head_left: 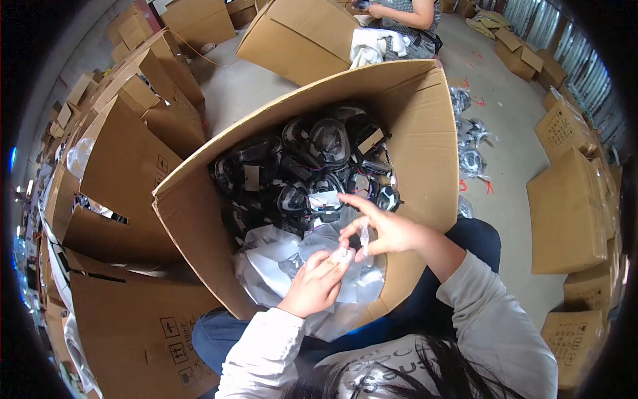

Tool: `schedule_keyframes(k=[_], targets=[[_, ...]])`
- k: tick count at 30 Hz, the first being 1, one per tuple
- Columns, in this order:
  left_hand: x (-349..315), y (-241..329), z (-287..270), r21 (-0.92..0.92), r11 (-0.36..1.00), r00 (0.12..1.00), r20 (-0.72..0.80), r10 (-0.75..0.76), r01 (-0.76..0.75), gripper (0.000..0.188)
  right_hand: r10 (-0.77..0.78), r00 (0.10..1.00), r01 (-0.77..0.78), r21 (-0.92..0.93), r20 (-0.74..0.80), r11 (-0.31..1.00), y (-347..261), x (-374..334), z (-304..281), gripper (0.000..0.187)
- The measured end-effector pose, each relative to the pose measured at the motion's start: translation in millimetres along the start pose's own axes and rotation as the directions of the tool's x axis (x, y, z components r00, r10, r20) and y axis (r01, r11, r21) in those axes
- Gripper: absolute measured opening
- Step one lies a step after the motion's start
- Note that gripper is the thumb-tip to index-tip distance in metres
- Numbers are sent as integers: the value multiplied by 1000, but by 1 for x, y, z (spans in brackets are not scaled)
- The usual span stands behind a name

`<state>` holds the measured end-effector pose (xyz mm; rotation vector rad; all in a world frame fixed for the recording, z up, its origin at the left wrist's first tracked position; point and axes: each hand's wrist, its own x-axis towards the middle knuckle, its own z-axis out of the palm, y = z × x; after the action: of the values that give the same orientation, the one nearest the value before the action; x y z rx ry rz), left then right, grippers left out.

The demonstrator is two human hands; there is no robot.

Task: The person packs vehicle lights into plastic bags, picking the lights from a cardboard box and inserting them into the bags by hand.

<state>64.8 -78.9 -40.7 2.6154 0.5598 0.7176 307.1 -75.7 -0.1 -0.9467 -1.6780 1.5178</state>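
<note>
A large open cardboard box [421, 143] stands between my knees. Many glossy black, rounded units [329, 142] with clear covers and thin coloured wires fill its far part. Crumpled translucent plastic bags [266, 256] lie in the near part, under my hands. My left hand [318, 282] is closed, its fingertips pinched on whitish clear plastic. Just right of it, my right hand [385, 229] curls thumb and fingers around a thin strip of clear plastic film [364, 236], index finger stretched toward the units. Whether both hands grip the same piece I cannot tell.
Open cardboard boxes [133, 332] crowd the left side. Bagged parts [472, 161] with red ties lie on the floor at right, and closed cartons [568, 213] are stacked beyond them. At the back, a co-worker [412, 30] sits beside another big box [299, 40].
</note>
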Motion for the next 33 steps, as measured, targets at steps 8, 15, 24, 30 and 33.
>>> schedule_keyframes(k=[8,15,24,30,33], targets=[[5,8,-6,1,995,995,4,104,-104,41,126,958,-157,102,258,982,18,-1,15,119],[9,15,-10,-143,989,997,68,-22,32,24,384,869,-283,-323,312,903,0,8,22,100],[18,58,-18,-522,837,952,137,275,-167,7,167,739,-547,-435,-653,715,76,3,-50,35],[2,54,-25,-738,674,987,107,121,-3,8,202,682,-656,-466,-703,593,47,22,-31,19],[-13,36,-19,-789,582,964,49,-260,196,29,412,657,-688,-279,-632,669,35,15,-31,50]])
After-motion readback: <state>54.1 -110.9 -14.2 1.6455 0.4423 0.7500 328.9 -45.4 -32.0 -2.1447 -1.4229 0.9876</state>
